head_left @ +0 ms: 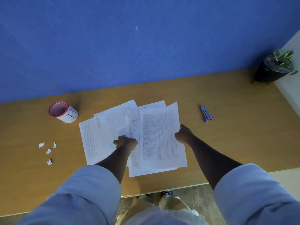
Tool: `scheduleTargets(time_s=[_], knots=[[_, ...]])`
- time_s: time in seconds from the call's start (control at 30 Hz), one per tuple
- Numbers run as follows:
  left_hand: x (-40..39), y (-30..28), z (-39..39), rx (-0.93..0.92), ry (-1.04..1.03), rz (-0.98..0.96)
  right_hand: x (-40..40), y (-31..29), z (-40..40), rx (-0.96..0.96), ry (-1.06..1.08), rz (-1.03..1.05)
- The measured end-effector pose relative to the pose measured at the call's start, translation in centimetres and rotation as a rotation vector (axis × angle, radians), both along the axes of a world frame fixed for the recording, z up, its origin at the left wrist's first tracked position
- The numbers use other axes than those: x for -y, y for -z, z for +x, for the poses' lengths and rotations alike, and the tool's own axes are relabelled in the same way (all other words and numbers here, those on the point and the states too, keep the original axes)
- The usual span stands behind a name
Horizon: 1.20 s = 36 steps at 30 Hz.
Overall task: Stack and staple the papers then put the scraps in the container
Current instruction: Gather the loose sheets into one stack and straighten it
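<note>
Several printed sheets [113,124] lie fanned out on the wooden desk [227,135]. My right hand [184,134] pinches the right edge of the top sheet, a ruled table page [159,137]. My left hand [125,142] rests with curled fingers on the sheets in the middle of the pile; whether it grips one is unclear. A blue stapler [206,113] lies to the right of the papers. Several white paper scraps [47,151] lie at the left. A red-rimmed mesh container marked "B" [64,111] stands behind them.
A blue partition wall [146,46] runs along the desk's far edge. A black pot with a green plant [274,67] stands at the far right corner. The desk's front edge is close to my body, with floor below.
</note>
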<state>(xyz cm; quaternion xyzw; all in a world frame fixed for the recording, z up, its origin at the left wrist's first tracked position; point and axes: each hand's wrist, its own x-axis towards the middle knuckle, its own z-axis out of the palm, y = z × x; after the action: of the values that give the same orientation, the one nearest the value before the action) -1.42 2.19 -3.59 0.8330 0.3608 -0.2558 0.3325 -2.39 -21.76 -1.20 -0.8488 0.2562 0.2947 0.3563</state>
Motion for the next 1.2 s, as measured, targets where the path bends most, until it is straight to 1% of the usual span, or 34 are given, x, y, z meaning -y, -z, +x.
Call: scheduleTargets(time_s=[0.13, 0.3, 0.43, 0.53, 0.67, 0.83, 0.93, 1.07, 1.2], knots=[[0.2, -0.2, -0.1, 0.007, 0.001, -0.053, -0.2, 0.6, -0.1, -0.002, 0.032, 0.008], [0.1, 0.2, 0.1, 0.02, -0.054, -0.22, -0.4, 0.8, -0.1, 0.005, 0.041, 0.003], [-0.1, 0.3, 0.2, 0.029, -0.113, -0.265, -0.3, 0.6, -0.1, -0.003, 0.033, 0.012], [-0.1, 0.4, 0.2, 0.029, -0.117, -0.279, -0.1, 0.4, -0.2, -0.013, 0.038, 0.022], [0.2, 0.4, 0.1, 0.113, -0.045, -0.282, 0.0, 0.1, -0.2, 0.002, 0.068, 0.046], [0.0, -0.6, 0.9, 0.172, -0.03, -0.329, 0.2, -0.4, 0.1, 0.098, 0.196, 0.112], [-0.3, -1.4, 1.5, 0.216, -0.01, -0.365, 0.4, -0.9, 0.5, 0.143, 0.233, 0.151], [-0.5, -2.6, 2.0, 0.224, 0.035, -0.46, 0.0, -1.5, 0.9, 0.149, 0.245, 0.217], [-0.9, -3.2, 2.4, 0.23, 0.105, -0.558, -0.2, -2.0, 1.1, 0.176, 0.32, 0.337]])
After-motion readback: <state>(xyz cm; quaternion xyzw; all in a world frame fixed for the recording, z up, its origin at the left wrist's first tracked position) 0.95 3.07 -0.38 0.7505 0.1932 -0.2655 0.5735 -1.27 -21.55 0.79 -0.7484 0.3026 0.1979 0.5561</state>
